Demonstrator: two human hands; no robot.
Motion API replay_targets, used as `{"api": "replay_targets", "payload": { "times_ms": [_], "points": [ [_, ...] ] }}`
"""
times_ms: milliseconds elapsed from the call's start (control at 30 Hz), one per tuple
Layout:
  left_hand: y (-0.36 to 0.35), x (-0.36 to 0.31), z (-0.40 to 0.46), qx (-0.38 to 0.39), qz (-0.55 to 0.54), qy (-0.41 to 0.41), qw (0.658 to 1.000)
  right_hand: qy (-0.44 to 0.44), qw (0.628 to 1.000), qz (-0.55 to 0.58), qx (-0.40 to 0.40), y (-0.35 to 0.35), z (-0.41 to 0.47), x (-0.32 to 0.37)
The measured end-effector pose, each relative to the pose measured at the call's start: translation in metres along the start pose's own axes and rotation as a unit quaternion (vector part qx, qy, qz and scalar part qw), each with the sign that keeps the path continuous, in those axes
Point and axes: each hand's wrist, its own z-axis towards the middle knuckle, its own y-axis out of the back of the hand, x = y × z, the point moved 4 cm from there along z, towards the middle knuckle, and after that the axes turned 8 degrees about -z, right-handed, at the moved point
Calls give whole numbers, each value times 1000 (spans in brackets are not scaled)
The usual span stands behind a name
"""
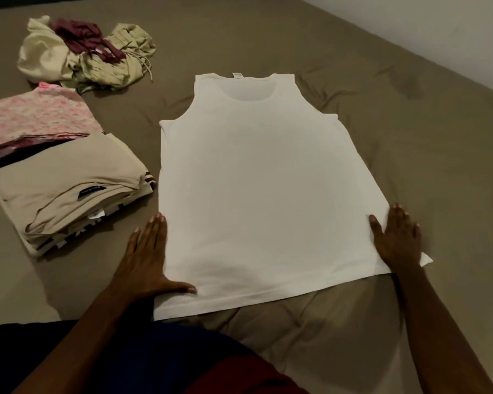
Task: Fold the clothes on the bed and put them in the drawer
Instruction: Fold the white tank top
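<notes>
Both hands (147,260) (397,240) flat on vest (256,180)

Pale wall (439,24) beyond far edge.

White tank top (262,189) smooth matt cloth; bedsheet (410,137) brown matt cloth, creased; folded stack (69,189) soft cloth.

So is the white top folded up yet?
No, the white tank top lies spread flat on the bed: both shoulder straps and the whole hem show. Left hand and right hand press its bottom corners.
</notes>
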Motion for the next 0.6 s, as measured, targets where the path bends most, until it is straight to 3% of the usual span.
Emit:
{"api": "replay_targets", "payload": {
  "times_ms": [233,600],
  "points": [
    [-1,4,-16,20,58,-27,998,-12,999,1,32,9,-7,0],
    [2,-7,-25,26,56,-9,998,-23,999,-13,36,20,-30,-19]
  ]
}}
